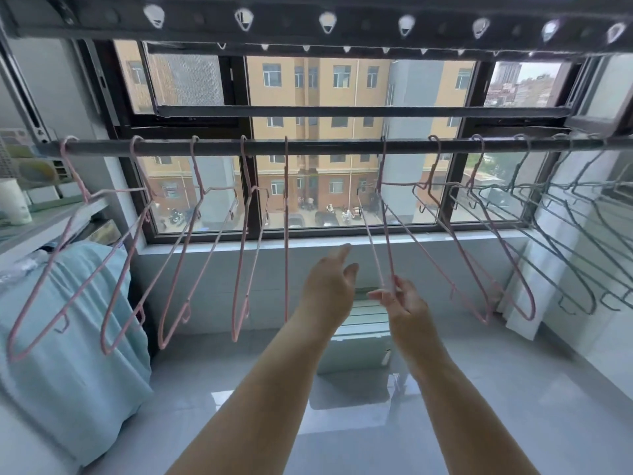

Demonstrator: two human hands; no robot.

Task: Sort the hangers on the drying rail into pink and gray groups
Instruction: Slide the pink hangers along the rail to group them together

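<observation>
While the right hand (399, 298) pinches the bottom corner of a pink hanger (383, 234), its grip closed on the wire, that hanger runs straight up and away to the drying rail (329, 146). The left hand (330, 282), open and empty, hovers just left. Pink hangers (191, 255) hang farther left, gray hangers (561, 241) far right.

Drying rail (329, 145) carries pink hangers (178, 255) at left and centre, gray hangers (555, 241) at far right. Right hand (406, 301) pinches the lower end of one pink hanger (385, 234). Left hand (330, 282) is raised, fingers loose, touching nothing.
</observation>
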